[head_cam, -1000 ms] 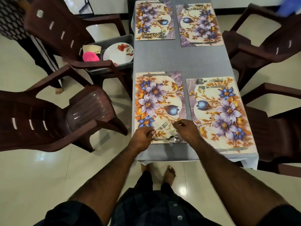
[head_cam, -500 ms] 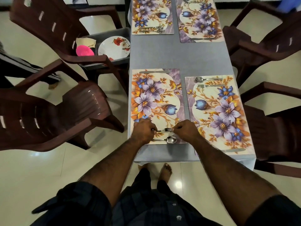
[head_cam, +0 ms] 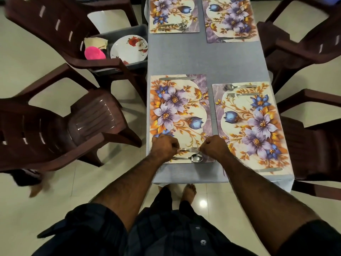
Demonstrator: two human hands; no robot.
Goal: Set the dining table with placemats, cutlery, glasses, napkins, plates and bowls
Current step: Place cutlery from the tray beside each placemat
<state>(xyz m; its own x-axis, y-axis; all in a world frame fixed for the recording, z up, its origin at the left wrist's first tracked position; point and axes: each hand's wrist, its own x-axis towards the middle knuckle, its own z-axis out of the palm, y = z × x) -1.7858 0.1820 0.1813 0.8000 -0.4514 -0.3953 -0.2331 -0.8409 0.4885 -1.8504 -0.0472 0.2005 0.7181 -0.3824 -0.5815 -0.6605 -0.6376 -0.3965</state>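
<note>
Chairs (head_cam: 60, 124) around table (head_cam: 204, 58) — plate (head_cam: 129, 48) in bin (head_cam: 132, 31).

A long table (head_cam: 206, 58) under a grey cloth stands on a glossy cream tiled floor (head_cam: 36, 209) that mirrors a small bright light near the bottom centre. Dark brown plastic armchairs flank it, two on the left (head_cam: 55, 130) (head_cam: 60, 24) and two on the right (head_cam: 313, 145) (head_cam: 304, 43). A grey bin (head_cam: 136, 30) sits on the far left chair's seat.
</note>
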